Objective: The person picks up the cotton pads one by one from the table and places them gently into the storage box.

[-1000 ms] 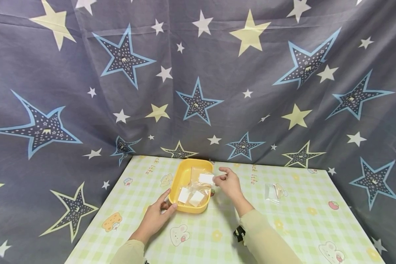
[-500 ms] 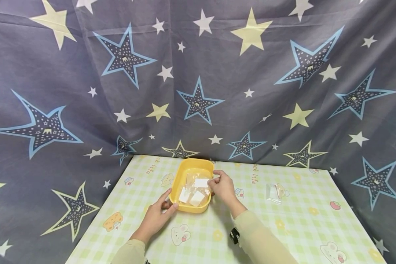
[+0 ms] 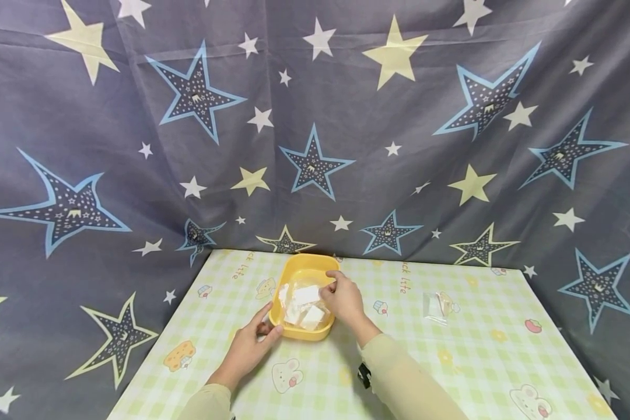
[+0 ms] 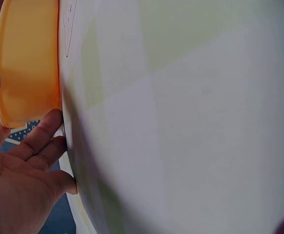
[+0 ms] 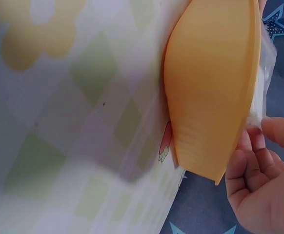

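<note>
A yellow plastic tray point(image 3: 305, 333) stands near the table's back edge. Several clear plastic bags with white square pieces point(image 3: 296, 315) lie in it. My right hand point(image 3: 345, 300) is over the tray's right side and pinches a clear plastic bag with a white piece point(image 3: 307, 294) between thumb and fingertips, above the others. In the right wrist view, this bag point(image 5: 266, 58) shows past the tray's rim. My left hand point(image 3: 249, 344) rests at the near left corner. Its thumb touches the rim, and in the left wrist view its lower fingers point(image 4: 44, 131) reach the table.
A small clear bag point(image 3: 434, 308) lies apart on the right part of the table. A checked cloth with printed figures covers the tabletop point(image 3: 399, 350). Behind it hangs a dark curtain point(image 3: 241, 146) patterned with stars.
My right hand has moved left with the bag, from the tray's right rim to over the other bags. The left hand and the tray have stayed in place.
</note>
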Available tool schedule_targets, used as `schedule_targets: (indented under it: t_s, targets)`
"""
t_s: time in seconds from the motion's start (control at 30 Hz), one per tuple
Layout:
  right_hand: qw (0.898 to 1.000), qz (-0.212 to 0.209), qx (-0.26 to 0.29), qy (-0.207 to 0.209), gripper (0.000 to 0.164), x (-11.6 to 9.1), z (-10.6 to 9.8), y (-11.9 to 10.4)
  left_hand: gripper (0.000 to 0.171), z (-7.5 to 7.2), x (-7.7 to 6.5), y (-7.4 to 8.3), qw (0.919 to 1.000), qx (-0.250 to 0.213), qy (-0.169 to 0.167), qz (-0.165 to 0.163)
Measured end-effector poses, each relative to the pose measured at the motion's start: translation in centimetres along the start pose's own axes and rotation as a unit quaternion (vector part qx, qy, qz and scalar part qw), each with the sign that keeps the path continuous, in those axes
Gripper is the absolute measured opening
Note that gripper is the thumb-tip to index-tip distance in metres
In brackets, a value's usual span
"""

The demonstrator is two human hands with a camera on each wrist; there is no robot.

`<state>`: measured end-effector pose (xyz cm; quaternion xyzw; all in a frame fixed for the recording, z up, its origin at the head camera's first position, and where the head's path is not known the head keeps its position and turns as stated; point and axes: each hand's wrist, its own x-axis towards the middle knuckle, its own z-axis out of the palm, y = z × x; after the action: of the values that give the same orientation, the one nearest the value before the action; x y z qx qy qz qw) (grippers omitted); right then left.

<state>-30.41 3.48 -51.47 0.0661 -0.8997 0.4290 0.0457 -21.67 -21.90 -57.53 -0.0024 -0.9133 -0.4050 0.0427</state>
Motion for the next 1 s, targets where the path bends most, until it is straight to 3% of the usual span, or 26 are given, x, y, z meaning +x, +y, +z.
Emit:
schedule_targets:
  t_s: [0.43, 0.67, 0.83, 1.0]
  targets:
    - [0.999, -0.015, 0.032, -0.002, 0.044, -0.6, 0.1, 0.1, 0.079, 0.0, -0.1, 0.1, 1.0000, 0.000, -0.006, 0.003]
    - [0.997, -0.019, 0.073, 0.026, 0.041, -1.2, -0.1, 0.8, 0.078, 0.0, -0.1, 0.0, 1.0000, 0.002, -0.006, 0.004]
    - [0.995, -0.017, 0.096, 0.039, 0.041, -1.7, -1.6, 1.9, 0.077, 0.1, -0.1, -0.1, 1.0000, 0.005, -0.004, 0.006]
    - [0.996, -0.023, 0.061, 0.063, 0.040, -2.1, -3.9, 4.0, 0.078, 0.1, 0.0, -0.2, 1.0000, 0.004, -0.007, -0.001]
